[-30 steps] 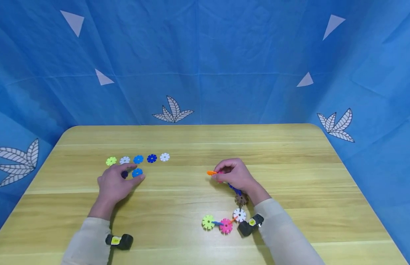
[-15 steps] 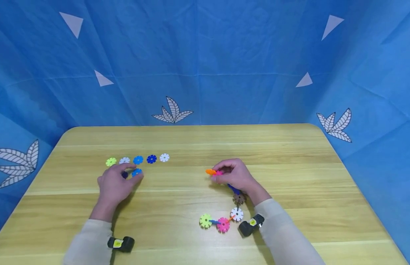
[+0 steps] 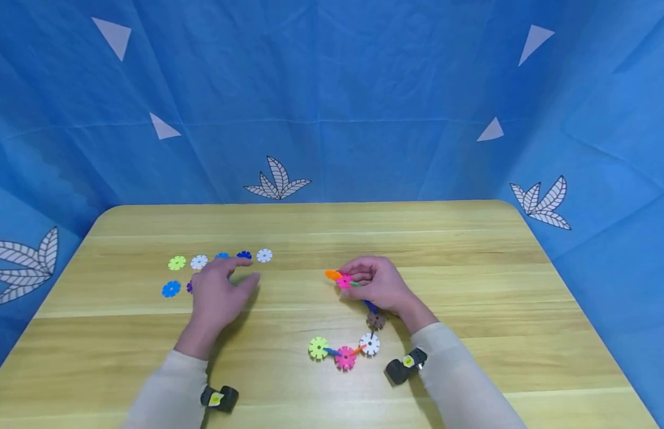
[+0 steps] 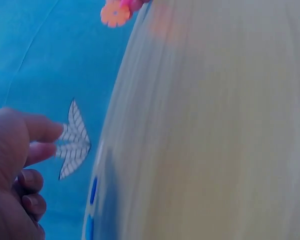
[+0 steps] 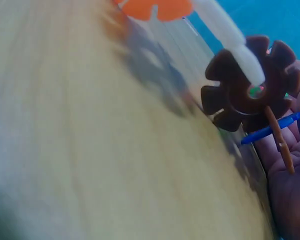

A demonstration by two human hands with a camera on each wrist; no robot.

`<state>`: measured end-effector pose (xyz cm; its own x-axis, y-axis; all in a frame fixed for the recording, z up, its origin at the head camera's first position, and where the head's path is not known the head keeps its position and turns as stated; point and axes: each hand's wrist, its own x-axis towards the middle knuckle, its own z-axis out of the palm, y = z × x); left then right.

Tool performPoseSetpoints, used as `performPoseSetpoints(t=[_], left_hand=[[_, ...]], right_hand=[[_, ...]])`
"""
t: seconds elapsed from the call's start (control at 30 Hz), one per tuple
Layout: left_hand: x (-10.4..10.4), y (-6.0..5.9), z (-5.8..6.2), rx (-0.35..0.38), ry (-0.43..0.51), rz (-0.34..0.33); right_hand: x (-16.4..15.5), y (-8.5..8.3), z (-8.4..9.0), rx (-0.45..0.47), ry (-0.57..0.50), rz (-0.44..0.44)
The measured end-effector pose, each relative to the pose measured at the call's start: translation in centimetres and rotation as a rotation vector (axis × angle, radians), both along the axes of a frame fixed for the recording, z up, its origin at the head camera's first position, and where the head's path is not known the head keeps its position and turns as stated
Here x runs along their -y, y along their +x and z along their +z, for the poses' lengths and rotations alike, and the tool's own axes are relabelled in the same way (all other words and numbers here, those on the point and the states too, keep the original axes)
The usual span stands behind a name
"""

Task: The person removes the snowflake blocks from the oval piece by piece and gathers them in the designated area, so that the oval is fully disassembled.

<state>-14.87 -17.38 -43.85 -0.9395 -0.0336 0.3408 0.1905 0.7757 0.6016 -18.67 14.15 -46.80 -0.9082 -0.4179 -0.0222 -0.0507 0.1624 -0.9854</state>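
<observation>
Behind and around the scene, filling the upper half of the head view, hangs a wrinkled blue cloth (image 3: 364,89) printed with white triangles and leaf drawings. Below it lies a wooden table (image 3: 471,286) with pale yellow planks, smooth surface and rounded corners. At the left centre of the frame the left hand (image 3: 219,295) hovers with relaxed, slightly spread fingers and holds nothing; it is just below a row of flat plastic discs with notched edges like flowers: a green disc (image 3: 177,263), a white disc (image 3: 199,261) and a second white disc (image 3: 264,255), with two blue ones between them partly hidden by the fingers. A loose blue disc (image 3: 171,289) lies to the lower left of this hand. Right of centre, the right hand (image 3: 382,285) pinches a pink disc (image 3: 345,281) joined to an orange disc (image 3: 332,274); this is the upper end of a chain (image 3: 345,354) of discs that bends down to the lower centre. The right wrist view alone shows closely a brown disc (image 5: 250,85) with deep slots, with thin blue and orange pieces stuck in it on edge. The left wrist view is blurred and shows only curled fingers (image 4: 32,150) before the cloth.
</observation>
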Motion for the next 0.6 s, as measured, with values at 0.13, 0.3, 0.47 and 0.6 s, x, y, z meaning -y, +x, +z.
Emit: performPoseSetpoints(t=[0.13,0.3,0.47,0.6], left_hand=[[-1.5,0.0,-0.2,-0.032,-0.001,-0.041],[-3.6,0.0,-0.2,-0.044,-0.017,-0.105],[-5.3,-0.3,-0.3,-0.027,-0.048,-0.154],[-6.5,-0.5,-0.3,0.023,-0.070,-0.201]], right_hand=[[0.1,0.1,0.1,0.009,0.034,0.001],[0.4,0.7,1.4,-0.042,0.022,0.007],[0.8,1.1,2.2,-0.133,-0.006,0.058],[1.0,1.2,2.3,-0.126,-0.008,0.085]])
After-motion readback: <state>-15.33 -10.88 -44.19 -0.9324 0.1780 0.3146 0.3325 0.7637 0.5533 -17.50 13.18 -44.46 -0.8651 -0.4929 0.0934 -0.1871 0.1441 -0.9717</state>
